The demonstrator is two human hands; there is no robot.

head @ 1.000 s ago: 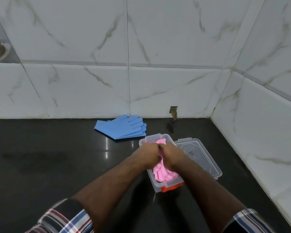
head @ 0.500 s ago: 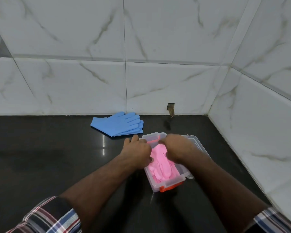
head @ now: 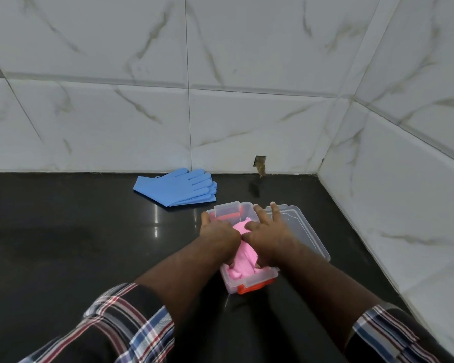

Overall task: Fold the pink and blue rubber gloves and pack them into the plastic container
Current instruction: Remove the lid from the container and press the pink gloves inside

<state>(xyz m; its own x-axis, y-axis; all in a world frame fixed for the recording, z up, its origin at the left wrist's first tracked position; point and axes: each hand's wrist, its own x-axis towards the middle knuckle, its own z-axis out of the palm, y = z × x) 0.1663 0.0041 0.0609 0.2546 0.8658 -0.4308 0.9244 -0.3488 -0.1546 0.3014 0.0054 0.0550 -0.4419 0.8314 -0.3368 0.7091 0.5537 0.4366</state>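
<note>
Pink gloves: lodged in the clear plastic container, folded into a soft bundle that bulges above the rim at mid-length. Judged light, limp and springy; rubber of this kind is likely to creep back open once pressure is lifted, and to grab rather than slide against plastic walls. Best pressed flat on the broad top of the fold, not pinched at the fingers.

Left hand: laid on the left side of the bundle and over the container's left wall, fingers curled down onto the pink; whether anything is pinched cannot be told. Right hand: spread fairly wide, palm down on the right of the bundle, fingertips reaching past the far right rim toward the lid.

Lid: clear, lying open, touching the container on its right. An orange clasp is seen at the near end, another at the far end.

Blue gloves: stacked flat and unfolded on the black counter, far left of the container, near the tiled wall. Judged equally floppy; best taken at the cuff and doubled over. Room left in the container looks tight, so firm compression is probably called for.
</note>
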